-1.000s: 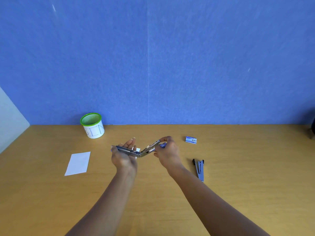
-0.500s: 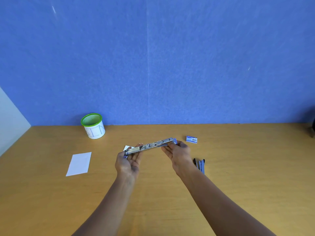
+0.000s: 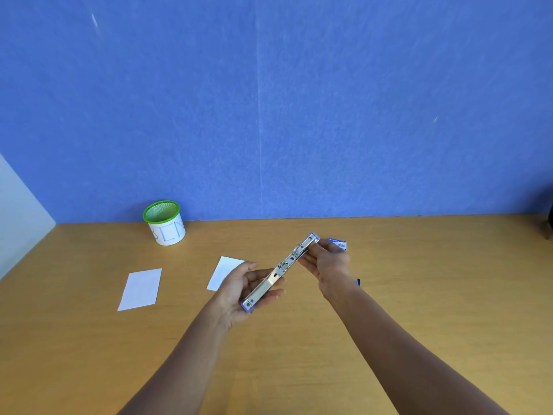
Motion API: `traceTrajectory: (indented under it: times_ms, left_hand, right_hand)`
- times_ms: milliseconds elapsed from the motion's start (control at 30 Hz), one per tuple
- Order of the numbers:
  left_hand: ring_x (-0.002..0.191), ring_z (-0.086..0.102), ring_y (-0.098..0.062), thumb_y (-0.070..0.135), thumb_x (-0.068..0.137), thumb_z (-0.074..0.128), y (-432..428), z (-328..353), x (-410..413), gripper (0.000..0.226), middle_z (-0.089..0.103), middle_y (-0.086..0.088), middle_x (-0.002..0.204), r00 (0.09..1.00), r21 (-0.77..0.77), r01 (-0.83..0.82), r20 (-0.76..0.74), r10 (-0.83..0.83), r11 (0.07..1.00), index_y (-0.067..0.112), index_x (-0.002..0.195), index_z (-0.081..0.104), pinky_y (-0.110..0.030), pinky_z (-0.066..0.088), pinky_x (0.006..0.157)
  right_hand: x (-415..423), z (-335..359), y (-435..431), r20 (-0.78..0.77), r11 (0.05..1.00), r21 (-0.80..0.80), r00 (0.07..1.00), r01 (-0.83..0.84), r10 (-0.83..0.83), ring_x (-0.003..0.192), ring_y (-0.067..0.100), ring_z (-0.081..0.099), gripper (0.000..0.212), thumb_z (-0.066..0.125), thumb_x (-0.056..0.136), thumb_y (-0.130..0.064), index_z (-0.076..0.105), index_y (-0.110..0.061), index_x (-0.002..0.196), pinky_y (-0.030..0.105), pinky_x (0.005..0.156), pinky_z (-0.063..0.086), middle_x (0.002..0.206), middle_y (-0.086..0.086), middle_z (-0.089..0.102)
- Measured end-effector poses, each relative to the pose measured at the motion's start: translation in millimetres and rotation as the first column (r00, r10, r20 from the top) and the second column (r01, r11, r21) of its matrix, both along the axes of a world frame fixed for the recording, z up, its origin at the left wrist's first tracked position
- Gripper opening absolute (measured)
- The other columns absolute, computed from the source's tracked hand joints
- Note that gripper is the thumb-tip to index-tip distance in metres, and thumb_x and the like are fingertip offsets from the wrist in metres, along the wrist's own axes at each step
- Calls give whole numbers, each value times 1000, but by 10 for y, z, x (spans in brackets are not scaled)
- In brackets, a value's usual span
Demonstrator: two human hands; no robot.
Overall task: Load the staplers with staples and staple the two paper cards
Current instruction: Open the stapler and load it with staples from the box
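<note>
The left hand [image 3: 239, 292] cradles the near end of the stapler [image 3: 284, 265], fingers curled under and round it. The right hand [image 3: 329, 262] pinches the far end between fingers and thumb. The stapler is swung open flat, its metal channel facing up, and is held clear above the middle of the bench [image 3: 419, 280], slanting away toward the back edge.

The step in hand looks like loading. To do it well, let the left hand alone bear the stapler, with the channel level so nothing slides out. That frees the right hand for the staple box [image 3: 337, 244], which lies just behind it toward the back edge. Whether any staples already sit in the channel is too small to tell, so check first. Lay a strip in with its legs down and fully seated, then fold the top over until it catches, keeping fingertips out of the hinge.

The two paper cards [image 3: 140, 290] [image 3: 224, 272] lie apart, left of the hands. A green-rimmed pot [image 3: 164, 226] stands by the back edge toward the left corner.
</note>
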State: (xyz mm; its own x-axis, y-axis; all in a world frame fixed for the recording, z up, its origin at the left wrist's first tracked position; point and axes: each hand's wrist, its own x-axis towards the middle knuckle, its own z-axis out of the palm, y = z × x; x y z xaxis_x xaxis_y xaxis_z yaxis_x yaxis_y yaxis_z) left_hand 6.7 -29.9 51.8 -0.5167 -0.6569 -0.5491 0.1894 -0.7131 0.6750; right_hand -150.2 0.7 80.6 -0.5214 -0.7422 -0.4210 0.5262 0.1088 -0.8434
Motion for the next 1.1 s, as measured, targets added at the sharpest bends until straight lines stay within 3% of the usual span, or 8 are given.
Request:
traceTrajectory:
  times_ms: [167,300,600,733,800,867,967,1100]
  left_hand:
    - [66,71,-20,39,96,40,16,18,-30,44,74,-9,89,947,-126,313,111,-300,941,13,92,75,-22,56,55]
    - [68,70,-18,39,97,38,14,18,-38,42,74,-8,90,922,-185,383,141,-362,905,15,99,72,-21,55,57]
    - [44,45,-7,31,94,45,-20,-19,-130,34,56,0,60,971,-207,238,38,-235,949,5,101,65,-15,34,37]
    - [42,43,-6,30,95,44,-20,-36,-136,34,54,0,58,984,-195,175,10,-176,965,3,101,64,-15,32,36]
    - [41,43,-6,29,96,43,-18,-35,-146,33,54,0,57,991,-187,131,1,-133,974,2,101,62,-15,32,35]
    - [41,44,-6,28,98,41,-13,-36,-155,33,55,-1,58,995,-181,100,-2,-102,978,2,101,62,-15,33,35]
    - [41,45,-6,27,98,40,3,-33,-169,33,57,0,57,997,-175,73,-12,-76,982,3,99,62,-15,33,35]
    - [41,45,-5,26,98,39,16,-26,-178,33,59,0,57,998,-175,57,-13,-60,983,4,98,63,-15,33,35]
  right_hand:
    - [-23,4,3,-70,999,9,996,-51,51,55,13,65,10,52,91,-1,57,1,100,16,46,52,74,10,65]
    - [-31,6,5,-128,991,23,983,-129,131,65,16,65,16,51,92,-2,61,-5,80,20,56,54,75,9,66]
    - [68,16,-42,-97,942,-8,938,-336,334,67,19,62,29,36,99,-6,59,-4,80,20,56,55,78,11,65]
    - [68,-9,-57,-125,954,-16,947,-301,296,69,18,63,20,41,98,-8,60,-2,95,19,60,56,79,10,64]
    - [74,-47,-68,-254,972,12,940,-234,229,70,16,64,16,46,95,-7,61,-4,100,21,67,56,78,6,65]
    - [84,-66,-72,-451,982,42,873,-186,184,72,16,64,17,50,93,-5,63,-4,104,26,75,55,79,4,65]
    - [125,-29,-61,-692,980,56,700,-191,176,77,16,63,19,51,91,-3,65,-7,102,30,77,55,82,1,64]
    - [181,0,-47,-843,968,101,497,-231,207,85,14,60,22,54,90,-9,66,-14,108,21,73,46,93,1,66]
